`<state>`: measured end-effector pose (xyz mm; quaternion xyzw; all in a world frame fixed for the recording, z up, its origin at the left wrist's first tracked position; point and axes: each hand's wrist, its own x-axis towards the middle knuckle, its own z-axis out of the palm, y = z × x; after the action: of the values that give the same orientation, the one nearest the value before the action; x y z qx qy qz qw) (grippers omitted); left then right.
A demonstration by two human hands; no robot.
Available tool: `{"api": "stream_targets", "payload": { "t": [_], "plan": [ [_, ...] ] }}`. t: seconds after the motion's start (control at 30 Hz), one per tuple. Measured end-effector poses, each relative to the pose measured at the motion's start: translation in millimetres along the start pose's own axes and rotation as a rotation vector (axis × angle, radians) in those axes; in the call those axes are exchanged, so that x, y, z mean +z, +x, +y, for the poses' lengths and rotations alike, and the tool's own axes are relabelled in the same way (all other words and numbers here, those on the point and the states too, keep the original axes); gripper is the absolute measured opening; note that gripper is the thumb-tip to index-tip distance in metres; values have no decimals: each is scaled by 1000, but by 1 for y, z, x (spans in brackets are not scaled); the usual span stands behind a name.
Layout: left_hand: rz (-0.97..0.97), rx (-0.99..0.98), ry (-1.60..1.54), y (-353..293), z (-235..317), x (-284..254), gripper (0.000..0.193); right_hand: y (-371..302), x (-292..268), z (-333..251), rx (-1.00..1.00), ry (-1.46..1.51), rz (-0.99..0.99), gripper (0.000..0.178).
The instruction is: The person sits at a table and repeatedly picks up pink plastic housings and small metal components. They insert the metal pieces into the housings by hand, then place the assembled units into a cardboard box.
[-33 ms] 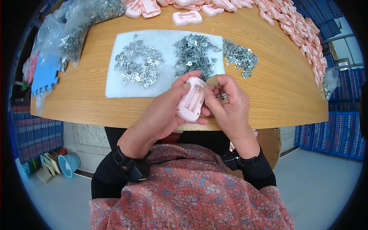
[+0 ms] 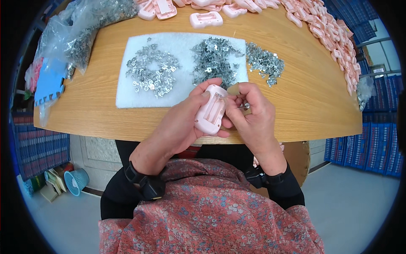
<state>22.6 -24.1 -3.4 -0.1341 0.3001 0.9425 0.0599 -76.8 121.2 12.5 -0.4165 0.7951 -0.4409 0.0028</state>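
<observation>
My left hand (image 2: 186, 112) is closed round a pale pink plastic battery-compartment shell (image 2: 207, 125), which is tilted above the table's near edge. The long opening of the shell faces up. At its upper right end, my right hand (image 2: 253, 114) is closed in a pinch, fingertips touching the rim. A tan cover (image 2: 234, 89) wraps one right fingertip. Small shiny metal contact pieces (image 2: 246, 106) show among the curled right fingers; their number is hidden. Beyond my hands, a white foam sheet (image 2: 186, 99) bears a pile of flat metal contacts (image 2: 158, 72) and a pile of spring contacts (image 2: 213, 59).
Another metal pile (image 2: 266, 63) lies right of the foam. Many pink shells (image 2: 325, 34) line the far and right edges of the wooden table (image 2: 304, 101). A clear bag of metal parts (image 2: 80, 38) and a blue foam mat (image 2: 50, 82) lie at left.
The metal pieces among my right fingers have shifted slightly. Both hands and the pink shell stay in nearly the same place.
</observation>
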Motion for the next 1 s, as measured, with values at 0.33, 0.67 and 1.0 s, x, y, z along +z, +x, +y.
{"api": "stream_targets", "payload": {
  "t": [0.33,0.67,1.0],
  "plan": [
    [19,-4,84,3,-4,-2,46,-4,-12,3,30,-20,14,19],
    [25,45,242,-1,-1,11,50,-3,-17,0,387,483,-159,19],
    [59,164,1017,-5,9,9,39,-2,-23,7,448,546,-318,18]
  ]
}}
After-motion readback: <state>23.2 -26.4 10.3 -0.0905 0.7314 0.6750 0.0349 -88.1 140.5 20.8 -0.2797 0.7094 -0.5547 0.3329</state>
